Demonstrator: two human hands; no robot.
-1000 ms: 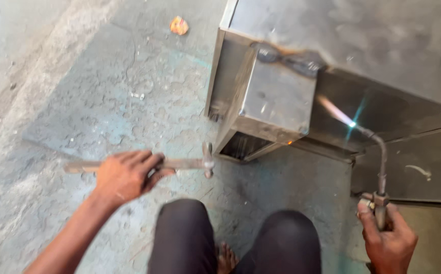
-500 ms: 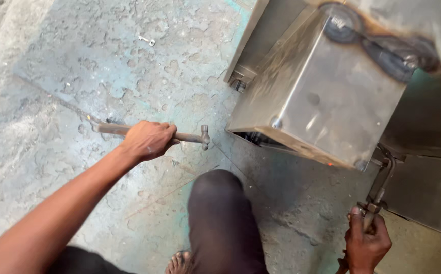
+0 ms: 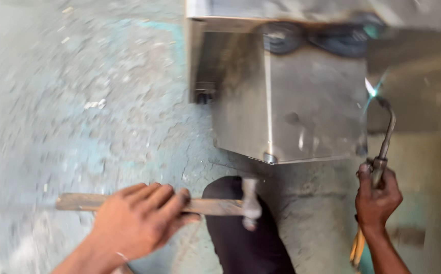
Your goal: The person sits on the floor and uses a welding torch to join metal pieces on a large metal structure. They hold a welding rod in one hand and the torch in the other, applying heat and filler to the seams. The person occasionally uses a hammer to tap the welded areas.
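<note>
though blurred, hammer (image 3: 200, 205) in left hand (image 3: 136, 223)

hammer handle (image 3: 144, 204): brown | metal box (image 3: 301, 111): grey, dark scorch rings | floor (image 3: 78, 101): grey, teal patches | flame (image 3: 371, 87): pale blue

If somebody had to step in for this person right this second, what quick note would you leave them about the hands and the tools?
Left hand: closed around the wooden handle of a hammer, held level, its metal head just below the box.
Right hand: gripping a gas torch; the bent nozzle points up and a small flame burns at its tip, beside the box's right edge.
Metal box: a shiny sheet-metal box above a rough concrete floor, with dark heat marks along its top seam.
Done: the top seam looks already heated.
Left: hard to judge; the picture is blurred. Mind the lit flame and the knee under the hammer.
</note>
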